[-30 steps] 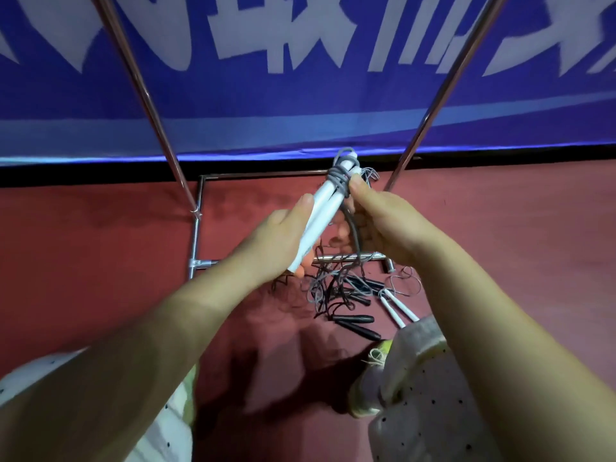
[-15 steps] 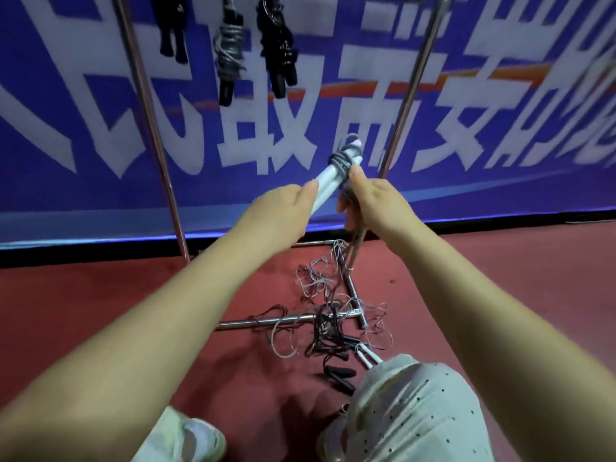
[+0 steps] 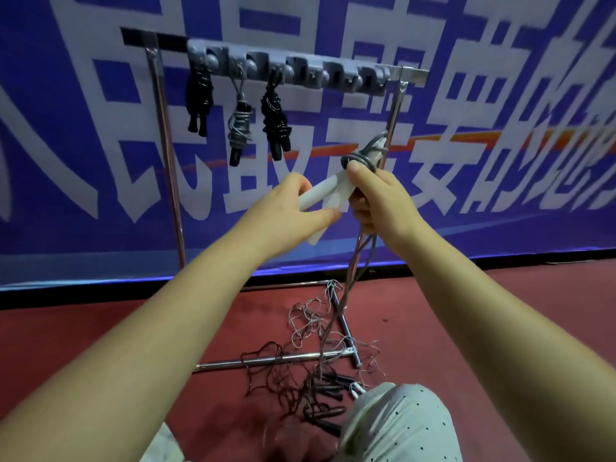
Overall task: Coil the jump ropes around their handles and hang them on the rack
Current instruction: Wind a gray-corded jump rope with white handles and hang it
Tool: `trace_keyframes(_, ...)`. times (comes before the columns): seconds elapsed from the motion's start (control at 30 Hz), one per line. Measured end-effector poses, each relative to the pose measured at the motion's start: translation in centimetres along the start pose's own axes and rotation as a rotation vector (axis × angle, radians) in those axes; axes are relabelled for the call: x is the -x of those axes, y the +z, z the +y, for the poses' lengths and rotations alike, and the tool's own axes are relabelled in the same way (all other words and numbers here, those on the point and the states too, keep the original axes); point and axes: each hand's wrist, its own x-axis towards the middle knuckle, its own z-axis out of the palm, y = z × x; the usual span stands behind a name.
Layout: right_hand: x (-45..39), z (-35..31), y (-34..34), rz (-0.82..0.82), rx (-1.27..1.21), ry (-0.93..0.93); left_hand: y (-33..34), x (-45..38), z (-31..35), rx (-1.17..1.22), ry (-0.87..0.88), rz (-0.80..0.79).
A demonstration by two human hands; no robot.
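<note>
Both bare forearms reach forward and upward from the bottom corners, converging near the middle of the view. The left hand (image 3: 286,211) curls its fingers and thumb around the lower end of a pair of white plastic jump-rope handles (image 3: 325,191). The right hand (image 3: 383,198), slightly higher, grips their upper part (thumb laid on top, pointing left), beside grey cord windings (image 3: 363,160).
</note>
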Motion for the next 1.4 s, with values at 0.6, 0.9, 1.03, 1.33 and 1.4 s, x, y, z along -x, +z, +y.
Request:
trace_keyframes(0.6, 3.3, -2.6, -1.2, -0.139, 0.041, -0.086, -0.3, 4.3, 0.6, 1.386, -0.189, -0.968)
trace_keyframes(0.9, 3.3, -1.9, -0.3, -0.082, 0.379, 0.078, -1.3, 5.3, 1.4, 0.592, -0.166, -0.253)
trace_keyframes(1.03, 3.7, -0.8, 0.8, -0.034, 0.285, 0.054, -1.5, 5.0, 0.6, 0.257, -0.135, -0.177)
trace_keyframes(1.33, 4.6, -1.3, 1.5, -0.065, -0.027, 0.267, -1.6, 4.9, -0.7, -0.076, -0.125, -0.041)
trace_keyframes(1.4, 4.4, -1.1, 1.8, -0.002, 0.038, 0.252, -1.1, 5.0, -0.6, -0.092, -0.106, 0.011)
